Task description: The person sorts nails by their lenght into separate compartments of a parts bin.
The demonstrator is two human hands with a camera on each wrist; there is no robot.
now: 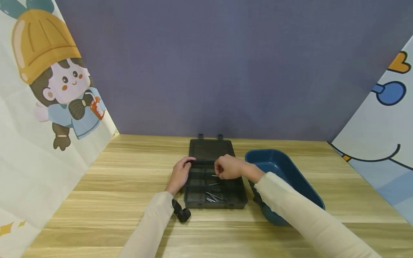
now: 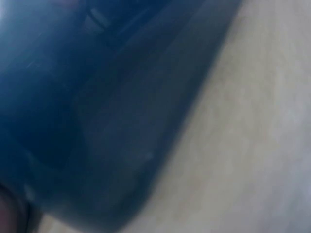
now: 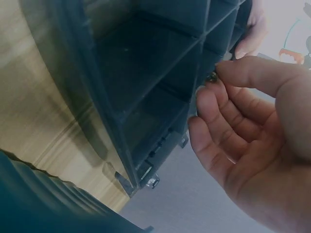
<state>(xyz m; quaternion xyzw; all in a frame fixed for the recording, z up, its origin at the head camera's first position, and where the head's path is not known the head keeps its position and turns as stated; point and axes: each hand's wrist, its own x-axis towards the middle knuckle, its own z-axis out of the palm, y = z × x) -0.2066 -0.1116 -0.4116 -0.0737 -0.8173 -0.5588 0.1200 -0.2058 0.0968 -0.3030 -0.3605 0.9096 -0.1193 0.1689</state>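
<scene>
A dark, see-through compartment box (image 1: 195,195) lies on the table with its lid (image 1: 211,149) folded back. Several thin metal rods (image 1: 213,197) are in its front middle part. My left hand (image 1: 179,175) holds the box at its left rear edge, thumb near the rim. Over the divided inside, my right hand (image 1: 229,167) pinches a slim metal rod (image 1: 215,175) between thumb and index finger. From the right wrist, the rod's small brassy end (image 3: 212,76) shows at the fingertips, the rest being hidden. The left wrist view is a blurred dark blue surface (image 2: 121,121).
Right of the box stands a deep blue tub (image 1: 300,179), partly behind my right sleeve. A black wrist strap piece (image 1: 182,214) juts out by my left wrist. A grey-purple panel (image 1: 206,71) closes the table's rear, and printed cloths (image 1: 19,150) hang at the sides.
</scene>
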